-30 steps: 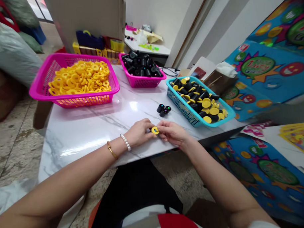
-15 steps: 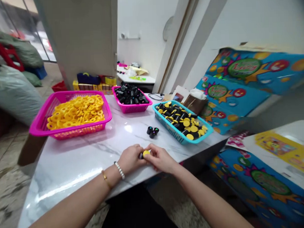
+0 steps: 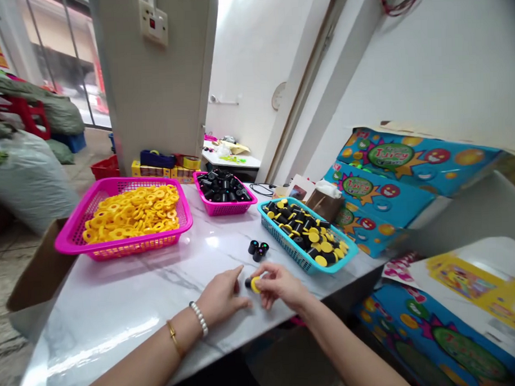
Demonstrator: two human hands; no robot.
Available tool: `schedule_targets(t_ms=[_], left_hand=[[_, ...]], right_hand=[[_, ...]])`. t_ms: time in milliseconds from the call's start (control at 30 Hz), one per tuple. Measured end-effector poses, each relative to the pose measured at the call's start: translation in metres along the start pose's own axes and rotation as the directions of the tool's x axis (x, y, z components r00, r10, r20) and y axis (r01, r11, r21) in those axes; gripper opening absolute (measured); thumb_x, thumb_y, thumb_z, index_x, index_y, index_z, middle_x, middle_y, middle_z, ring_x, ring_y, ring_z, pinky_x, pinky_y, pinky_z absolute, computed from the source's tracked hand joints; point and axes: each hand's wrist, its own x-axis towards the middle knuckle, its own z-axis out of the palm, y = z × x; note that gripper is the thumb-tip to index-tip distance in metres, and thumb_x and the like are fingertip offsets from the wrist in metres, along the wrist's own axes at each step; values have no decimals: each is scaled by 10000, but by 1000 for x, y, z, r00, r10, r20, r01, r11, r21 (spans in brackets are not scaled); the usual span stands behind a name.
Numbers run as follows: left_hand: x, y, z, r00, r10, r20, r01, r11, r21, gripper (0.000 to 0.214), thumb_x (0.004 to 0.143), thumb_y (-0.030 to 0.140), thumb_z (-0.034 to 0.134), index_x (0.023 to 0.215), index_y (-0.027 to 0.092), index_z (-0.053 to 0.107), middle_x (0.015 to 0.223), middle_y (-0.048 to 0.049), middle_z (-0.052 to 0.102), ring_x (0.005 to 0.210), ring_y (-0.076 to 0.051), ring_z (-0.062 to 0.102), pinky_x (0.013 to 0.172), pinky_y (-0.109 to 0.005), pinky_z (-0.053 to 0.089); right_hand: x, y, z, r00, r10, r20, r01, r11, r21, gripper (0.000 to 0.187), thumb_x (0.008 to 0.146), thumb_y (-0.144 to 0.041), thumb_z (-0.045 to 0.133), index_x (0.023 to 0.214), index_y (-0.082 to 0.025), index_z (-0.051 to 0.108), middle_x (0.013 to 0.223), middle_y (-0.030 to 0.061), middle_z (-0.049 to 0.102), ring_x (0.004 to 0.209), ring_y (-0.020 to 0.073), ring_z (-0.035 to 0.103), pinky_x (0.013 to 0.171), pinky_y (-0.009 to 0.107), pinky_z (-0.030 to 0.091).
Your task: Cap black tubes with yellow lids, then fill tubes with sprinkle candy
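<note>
My right hand (image 3: 281, 286) pinches a small black cylinder with a yellow disc cap (image 3: 255, 284) over the front of the white marble-look table (image 3: 164, 297). Just left of it, my left hand (image 3: 226, 294) is open, thumb and forefinger apart, with nothing in it. Several loose black cylinders (image 3: 258, 250) stand beyond my hands, coloured dots on their tops. To their right, a turquoise basket (image 3: 302, 259) holds black cylinders with yellow caps (image 3: 313, 236).
A large pink basket (image 3: 68, 236) of yellow rings (image 3: 133, 211) stands on the left. Behind sits a smaller pink basket (image 3: 228, 208) with black cylinders (image 3: 223, 186). Blue printed cartons (image 3: 375, 183) are stacked at right, another carton (image 3: 448, 327) below. A cable (image 3: 261, 189) lies at the back.
My left hand has opened and come away from the capped cylinder, which stays in my right hand. The view has tilted up, so the baskets sit lower in it.
</note>
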Motion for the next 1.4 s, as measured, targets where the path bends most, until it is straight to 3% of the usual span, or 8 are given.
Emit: schedule_targets(t_ms=[167, 500, 733, 800, 900, 1000, 1167, 1400], left_hand=[[-2, 1, -7, 997, 54, -52, -57, 997, -60, 706, 744, 432, 668, 1364, 190, 432, 1018, -48, 624, 686, -144, 559, 698, -281, 441], [-5, 10, -7, 988, 101, 117, -115, 986, 117, 386, 774, 373, 605, 1133, 232, 629, 852, -25, 627, 752, -183, 580, 690, -275, 415], [-2, 7, -15, 994, 42, 97, -44, 999, 29, 467, 824, 397, 535, 1239, 189, 592, 832, -16, 675, 681, -153, 580, 680, -261, 438], [-2, 7, -15, 995, 48, 83, -51, 998, 33, 459, 818, 387, 543, 1223, 180, 608, 837, -23, 681, 682, -152, 581, 686, -261, 441], [-2, 6, -15, 996, 65, 60, -67, 997, 28, 446, 814, 388, 558, 1197, 172, 630, 851, -33, 688, 670, -145, 577, 682, -255, 442], [0, 4, -15, 996, 74, 41, -75, 997, 30, 425, 815, 396, 570, 1173, 182, 649, 853, -31, 693, 672, -141, 579, 686, -250, 442], [1, -2, -17, 997, 75, 8, -76, 995, 59, 391, 824, 387, 575, 1138, 176, 672, 860, -43, 707, 688, -146, 592, 710, -258, 449], [1, -7, -15, 998, -11, -70, 18, 995, 100, 316, 817, 394, 586, 1020, 193, 724, 824, -60, 725, 744, -195, 641, 718, -295, 478]], right_hand=[[-8, -39, -22, 990, -108, -88, 108, 994, -7, 391, 679, -409, 745, 930, -187, 544, 511, -42, 627, 432, 137, 618, 392, 202, 489], [-3, 18, 17, 995, 84, 55, -78, 991, -109, 260, 741, -358, 650, 887, -221, 484, 448, -102, 537, 331, 85, 499, 343, 166, 414], [-32, 2, -22, 998, -56, -19, 49, 963, -264, 200, 769, -303, 576, 954, -226, 564, 527, -71, 560, 414, 112, 564, 373, 197, 437], [-45, -14, -56, 937, -228, -266, 94, 895, -435, 210, 797, -310, 536, 981, -218, 573, 538, -59, 558, 455, 136, 591, 383, 214, 438], [-52, -47, -111, 688, -502, -524, 14, 732, -682, 206, 831, -284, 522, 1012, -218, 594, 604, 11, 627, 494, 169, 617, 456, 275, 461], [-38, -68, -137, 652, -536, -536, -15, 698, -716, 229, 849, -295, 527, 1056, -224, 595, 692, 41, 666, 496, 178, 615, 519, 325, 476], [1, -60, -81, 775, -576, -260, 116, 533, -838, 191, 827, -310, 568, 955, -226, 681, 715, 13, 671, 615, 177, 634, 651, 326, 493], [52, -81, 45, 670, -735, 102, 460, 304, -834, 180, 873, -305, 549, 924, -207, 691, 878, 61, 708, 818, 206, 629, 797, 339, 465]])
